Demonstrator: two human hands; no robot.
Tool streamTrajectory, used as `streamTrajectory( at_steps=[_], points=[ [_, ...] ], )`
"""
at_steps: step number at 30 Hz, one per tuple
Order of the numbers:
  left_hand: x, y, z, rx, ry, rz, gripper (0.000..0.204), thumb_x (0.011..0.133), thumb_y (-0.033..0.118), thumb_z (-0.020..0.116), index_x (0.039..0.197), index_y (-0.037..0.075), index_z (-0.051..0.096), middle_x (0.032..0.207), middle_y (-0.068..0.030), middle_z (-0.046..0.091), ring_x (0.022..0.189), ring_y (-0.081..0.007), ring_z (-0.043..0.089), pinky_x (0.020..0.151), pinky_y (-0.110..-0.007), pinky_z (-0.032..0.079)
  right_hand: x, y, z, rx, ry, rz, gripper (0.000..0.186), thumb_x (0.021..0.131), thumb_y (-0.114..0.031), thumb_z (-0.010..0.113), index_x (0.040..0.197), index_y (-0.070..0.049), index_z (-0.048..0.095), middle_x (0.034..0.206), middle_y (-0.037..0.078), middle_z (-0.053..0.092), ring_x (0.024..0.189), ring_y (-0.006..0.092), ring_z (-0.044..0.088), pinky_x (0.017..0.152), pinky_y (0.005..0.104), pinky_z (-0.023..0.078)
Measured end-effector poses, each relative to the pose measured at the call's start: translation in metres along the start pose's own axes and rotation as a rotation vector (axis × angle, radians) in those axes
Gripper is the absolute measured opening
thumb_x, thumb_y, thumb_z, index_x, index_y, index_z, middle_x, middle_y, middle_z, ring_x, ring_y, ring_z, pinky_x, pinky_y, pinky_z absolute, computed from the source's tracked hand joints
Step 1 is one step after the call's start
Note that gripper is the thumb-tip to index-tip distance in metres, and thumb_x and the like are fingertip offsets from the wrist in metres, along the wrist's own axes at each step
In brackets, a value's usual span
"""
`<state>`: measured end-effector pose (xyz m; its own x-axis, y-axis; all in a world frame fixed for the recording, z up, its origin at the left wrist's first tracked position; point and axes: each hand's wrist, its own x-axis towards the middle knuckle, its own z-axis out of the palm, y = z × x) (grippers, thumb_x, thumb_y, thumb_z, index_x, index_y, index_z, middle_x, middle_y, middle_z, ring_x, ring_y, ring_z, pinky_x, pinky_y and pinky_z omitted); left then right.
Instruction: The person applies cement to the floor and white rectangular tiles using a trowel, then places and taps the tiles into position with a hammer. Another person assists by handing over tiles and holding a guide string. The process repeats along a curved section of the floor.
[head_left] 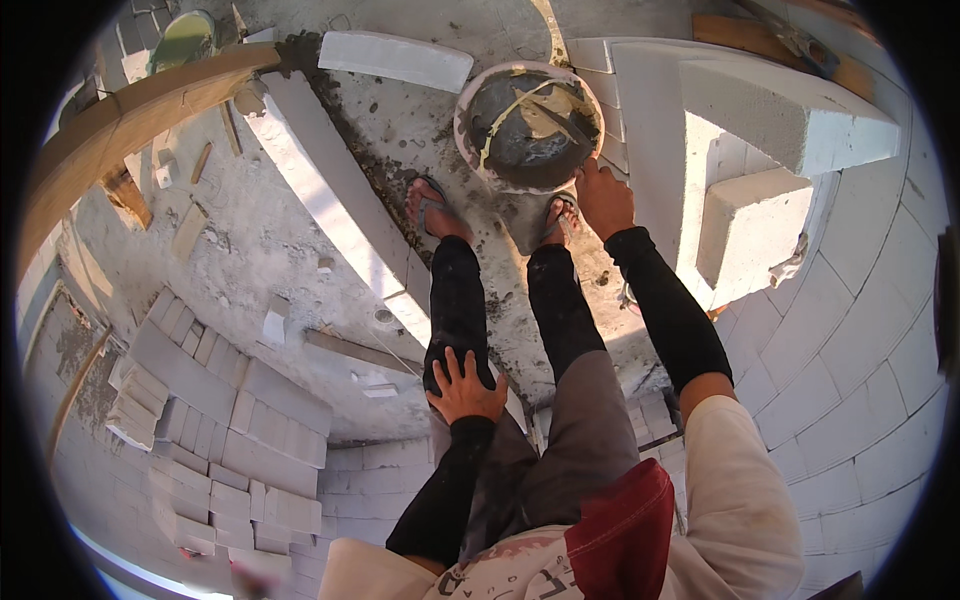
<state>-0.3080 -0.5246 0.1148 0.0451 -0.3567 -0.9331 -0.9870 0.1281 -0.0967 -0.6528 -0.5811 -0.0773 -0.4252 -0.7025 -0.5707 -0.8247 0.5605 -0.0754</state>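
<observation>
The bare left hand [467, 393] is resting on the left leg [458, 300] at the knee, its fingers spreading apart over black cloth. The bare right hand [605, 198] is reaching to the near right rim of a round, pink-rimmed tub [463, 130]; whether its curling fingers are pinching the rim or a tool cannot be told. The tub, containing grey, wet-looking material [535, 152], is standing on a rough grey floor [415, 125] just beyond the sandalled feet [435, 208], right of a long row of white blocks [335, 190].
</observation>
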Motion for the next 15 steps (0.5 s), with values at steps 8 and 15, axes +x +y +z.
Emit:
streamTrajectory(
  at_steps=[8,15],
  points=[
    [-0.002,0.014,0.036,0.001,-0.036,-0.018,0.083,0.086,0.062,0.071,0.156,0.022,0.051,0.174,-0.0086,0.027,0.161,-0.0378,0.022,0.115,-0.076,0.029,0.051,0.006,0.111,0.546,-0.271,-0.073,0.045,0.105,-0.044,0.056,0.112,0.000,0.066,0.083,0.024,0.070,0.066,0.0392,0.070,0.063,0.0504,0.057],
    [-0.009,0.018,0.052,-0.020,-0.009,-0.047,0.084,0.085,0.061,0.073,0.157,0.022,0.050,0.174,-0.0090,0.026,0.162,-0.0375,0.021,0.115,-0.076,0.028,0.007,0.009,0.050,1.094,-0.680,0.152,0.040,0.111,-0.041,0.055,0.105,-0.002,0.063,0.062,0.001,0.049,0.046,0.0107,0.049,0.044,0.0321,0.043]
  ],
)
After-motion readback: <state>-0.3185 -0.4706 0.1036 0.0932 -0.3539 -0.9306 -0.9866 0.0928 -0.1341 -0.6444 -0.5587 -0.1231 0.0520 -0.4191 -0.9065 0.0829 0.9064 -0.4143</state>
